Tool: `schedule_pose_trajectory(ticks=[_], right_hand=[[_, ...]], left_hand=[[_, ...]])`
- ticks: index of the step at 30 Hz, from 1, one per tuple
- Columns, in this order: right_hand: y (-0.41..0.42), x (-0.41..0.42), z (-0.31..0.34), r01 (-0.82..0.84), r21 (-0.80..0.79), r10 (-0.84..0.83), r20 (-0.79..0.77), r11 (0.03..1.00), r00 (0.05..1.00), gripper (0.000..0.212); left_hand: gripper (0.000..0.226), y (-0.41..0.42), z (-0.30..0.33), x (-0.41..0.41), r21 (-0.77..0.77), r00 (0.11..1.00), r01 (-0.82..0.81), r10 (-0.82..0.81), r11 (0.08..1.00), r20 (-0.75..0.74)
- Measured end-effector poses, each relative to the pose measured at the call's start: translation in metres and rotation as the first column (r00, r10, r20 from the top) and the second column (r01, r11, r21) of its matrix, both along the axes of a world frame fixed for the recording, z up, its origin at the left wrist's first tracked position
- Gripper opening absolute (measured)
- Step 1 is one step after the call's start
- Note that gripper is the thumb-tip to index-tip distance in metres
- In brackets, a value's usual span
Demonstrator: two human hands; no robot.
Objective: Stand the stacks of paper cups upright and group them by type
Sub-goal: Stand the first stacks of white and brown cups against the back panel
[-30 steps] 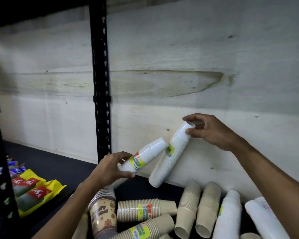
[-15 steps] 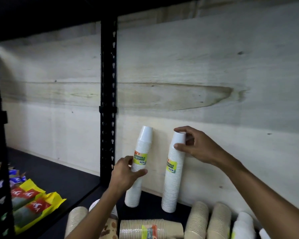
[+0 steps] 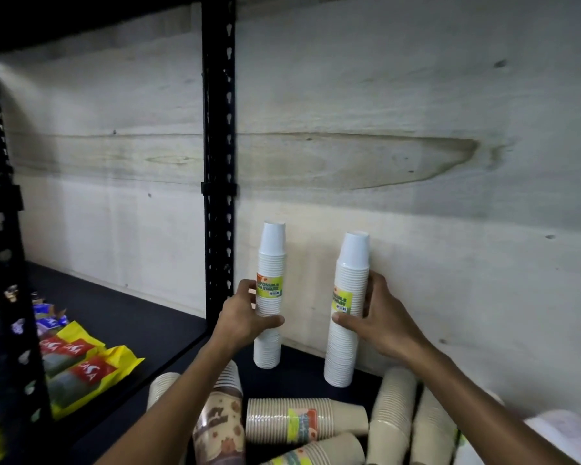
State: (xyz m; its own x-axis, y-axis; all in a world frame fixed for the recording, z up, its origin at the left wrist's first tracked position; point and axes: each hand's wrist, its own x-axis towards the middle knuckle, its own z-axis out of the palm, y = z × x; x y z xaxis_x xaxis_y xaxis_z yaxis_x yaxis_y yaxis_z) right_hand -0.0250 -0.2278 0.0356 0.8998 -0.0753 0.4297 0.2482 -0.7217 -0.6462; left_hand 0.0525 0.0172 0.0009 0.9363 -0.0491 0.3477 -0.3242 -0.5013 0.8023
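Two white cup stacks with yellow-green labels stand upright on the dark shelf against the plywood back wall. My left hand (image 3: 245,315) grips the left white stack (image 3: 271,263) at its middle. My right hand (image 3: 379,317) grips the right white stack (image 3: 351,263) at about the same height. In front of them, several beige cup stacks lie on their sides, one labelled stack (image 3: 302,421) straight ahead and others (image 3: 394,407) leaning to the right. A brown patterned cup stack (image 3: 220,421) lies near my left forearm.
A black perforated shelf post (image 3: 218,162) rises just left of the white stacks. Yellow and red snack packets (image 3: 81,370) lie on the neighbouring shelf to the left. Another white wrapped stack (image 3: 557,431) shows at the lower right edge.
Both white stacks went from tilted to upright on the shelf. My right hand slid from the top of its stack down to its middle.
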Motion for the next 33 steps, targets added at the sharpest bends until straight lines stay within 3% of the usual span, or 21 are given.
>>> schedule_pose_trajectory(ticks=[7, 33], right_hand=[[0.008, 0.001, -0.036, 0.116, -0.087, -0.133, -0.222, 0.989, 0.966, 0.069], [0.067, 0.052, -0.05, 0.098, 0.036, -0.09, -0.183, 0.995, 0.979, 0.053]], left_hand=[[0.076, 0.003, -0.008, 0.001, 0.103, 0.999, 0.018, -0.014, 0.995, -0.039], [0.078, 0.026, -0.013, 0.034, 0.075, 0.999, 0.051, -0.052, 0.996, 0.009]])
